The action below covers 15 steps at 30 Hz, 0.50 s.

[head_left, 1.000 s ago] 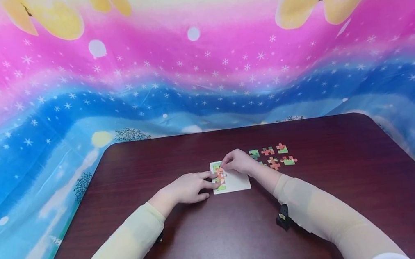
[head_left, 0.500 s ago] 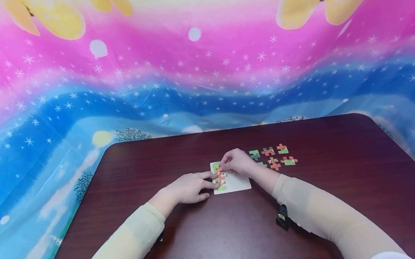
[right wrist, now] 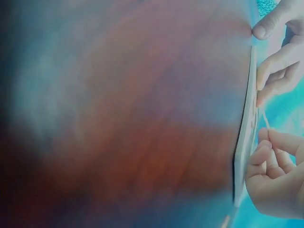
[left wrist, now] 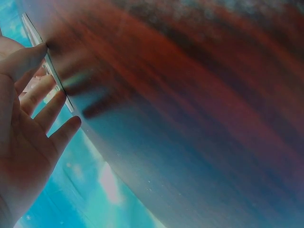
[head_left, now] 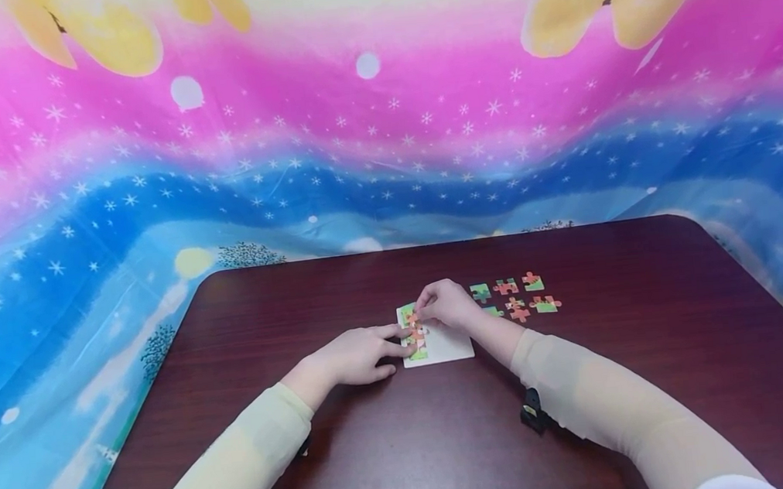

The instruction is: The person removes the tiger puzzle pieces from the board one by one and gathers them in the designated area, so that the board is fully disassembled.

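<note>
A white board (head_left: 452, 344) lies on the table with joined puzzle pieces (head_left: 417, 345) in red, green and white along its left side. My left hand (head_left: 355, 355) rests at the board's left edge, its spread fingertips on the pieces. Thumb and forefinger of my right hand (head_left: 449, 304) pinch a puzzle piece over the board's upper left part; in the right wrist view this piece (right wrist: 266, 118) appears as a thin tilted edge beside the right hand (right wrist: 278, 173). The left wrist view shows the left hand (left wrist: 33, 123) with fingers extended at the board (left wrist: 59, 83).
Several loose puzzle pieces, among them a green and red one (head_left: 546, 304) and a mostly red one (head_left: 505, 286), lie right of the board, some beside the right forearm. The dark wooden table (head_left: 409, 445) has a patterned cloth (head_left: 383, 144) behind it.
The piece pinched in my right hand and that hand have shifted very slightly. My left hand stays at the same spot on the board.
</note>
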Each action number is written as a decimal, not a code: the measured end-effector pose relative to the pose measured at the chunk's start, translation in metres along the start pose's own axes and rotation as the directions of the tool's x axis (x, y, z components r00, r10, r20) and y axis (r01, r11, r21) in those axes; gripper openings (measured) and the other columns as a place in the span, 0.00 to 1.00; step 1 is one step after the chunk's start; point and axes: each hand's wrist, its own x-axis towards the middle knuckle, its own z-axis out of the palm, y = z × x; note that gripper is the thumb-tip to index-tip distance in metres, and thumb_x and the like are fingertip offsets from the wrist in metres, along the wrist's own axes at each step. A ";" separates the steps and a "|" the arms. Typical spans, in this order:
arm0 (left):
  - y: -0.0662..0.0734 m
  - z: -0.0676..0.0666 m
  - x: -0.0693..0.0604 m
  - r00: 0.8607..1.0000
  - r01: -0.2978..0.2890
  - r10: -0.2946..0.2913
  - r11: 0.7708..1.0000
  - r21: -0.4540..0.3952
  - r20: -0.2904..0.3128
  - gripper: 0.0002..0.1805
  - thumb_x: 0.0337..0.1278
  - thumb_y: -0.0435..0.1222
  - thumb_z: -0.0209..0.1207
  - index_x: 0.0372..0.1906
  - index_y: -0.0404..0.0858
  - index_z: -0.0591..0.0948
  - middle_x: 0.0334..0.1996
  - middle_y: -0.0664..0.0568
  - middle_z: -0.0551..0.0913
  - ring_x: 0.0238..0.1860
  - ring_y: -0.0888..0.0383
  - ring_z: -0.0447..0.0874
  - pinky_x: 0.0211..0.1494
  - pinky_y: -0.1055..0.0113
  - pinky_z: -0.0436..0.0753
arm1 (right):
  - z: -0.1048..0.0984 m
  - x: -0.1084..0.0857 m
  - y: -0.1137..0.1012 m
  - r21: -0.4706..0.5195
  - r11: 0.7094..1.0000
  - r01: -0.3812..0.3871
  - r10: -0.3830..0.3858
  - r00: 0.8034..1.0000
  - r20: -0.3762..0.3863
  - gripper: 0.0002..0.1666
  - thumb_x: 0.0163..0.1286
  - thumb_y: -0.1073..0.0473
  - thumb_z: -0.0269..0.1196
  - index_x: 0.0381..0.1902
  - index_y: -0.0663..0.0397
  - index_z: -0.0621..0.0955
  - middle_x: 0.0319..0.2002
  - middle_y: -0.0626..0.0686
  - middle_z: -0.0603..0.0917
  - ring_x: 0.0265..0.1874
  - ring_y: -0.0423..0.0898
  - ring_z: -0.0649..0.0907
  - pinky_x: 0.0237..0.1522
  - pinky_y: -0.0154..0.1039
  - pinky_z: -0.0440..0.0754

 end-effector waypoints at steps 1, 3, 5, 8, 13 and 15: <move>0.000 0.000 0.000 1.000 0.001 -0.001 1.000 0.001 0.002 0.24 0.69 0.39 0.61 0.68 0.52 0.79 0.71 0.48 0.72 0.65 0.51 0.78 0.58 0.54 0.81 | -0.001 0.000 -0.001 0.008 1.000 -0.001 0.001 1.000 0.000 0.05 0.63 0.67 0.71 0.28 0.58 0.84 0.23 0.49 0.83 0.19 0.41 0.74 0.23 0.33 0.72; 0.002 -0.002 -0.001 1.000 0.010 -0.010 1.000 0.005 0.013 0.24 0.70 0.39 0.61 0.69 0.52 0.79 0.72 0.48 0.71 0.65 0.51 0.78 0.59 0.55 0.81 | -0.004 0.000 -0.005 0.020 1.000 -0.002 0.002 1.000 0.001 0.05 0.64 0.67 0.70 0.29 0.58 0.84 0.23 0.49 0.83 0.19 0.42 0.74 0.23 0.34 0.72; 0.003 -0.003 -0.001 1.000 0.017 -0.017 1.000 0.010 0.018 0.25 0.70 0.39 0.61 0.69 0.52 0.78 0.72 0.49 0.71 0.65 0.52 0.77 0.60 0.56 0.80 | -0.006 0.000 -0.009 0.035 0.999 -0.005 0.005 1.000 0.005 0.04 0.65 0.67 0.70 0.30 0.58 0.84 0.23 0.50 0.83 0.20 0.43 0.75 0.23 0.34 0.71; 0.003 -0.003 0.000 1.000 0.018 -0.018 1.000 0.023 0.020 0.25 0.70 0.39 0.61 0.70 0.53 0.78 0.72 0.50 0.71 0.67 0.52 0.76 0.61 0.56 0.79 | -0.009 -0.001 -0.015 0.075 0.997 -0.009 0.008 1.000 0.018 0.04 0.66 0.68 0.69 0.31 0.59 0.84 0.24 0.51 0.84 0.20 0.45 0.75 0.22 0.34 0.70; 0.004 -0.003 0.000 0.999 0.029 -0.030 0.999 0.022 0.031 0.26 0.70 0.39 0.61 0.70 0.53 0.77 0.72 0.50 0.71 0.67 0.53 0.76 0.61 0.57 0.79 | -0.014 -0.004 -0.026 0.089 0.996 0.015 -0.017 0.999 0.028 0.03 0.67 0.68 0.68 0.32 0.59 0.84 0.27 0.53 0.86 0.21 0.45 0.75 0.24 0.35 0.72; 0.003 -0.003 0.001 0.999 0.036 -0.037 0.999 0.013 0.039 0.26 0.70 0.39 0.61 0.71 0.54 0.77 0.72 0.50 0.70 0.67 0.53 0.76 0.62 0.57 0.79 | -0.017 -0.006 -0.030 0.079 0.996 0.033 -0.036 0.999 0.034 0.03 0.68 0.67 0.68 0.33 0.60 0.84 0.27 0.52 0.86 0.22 0.45 0.75 0.25 0.37 0.75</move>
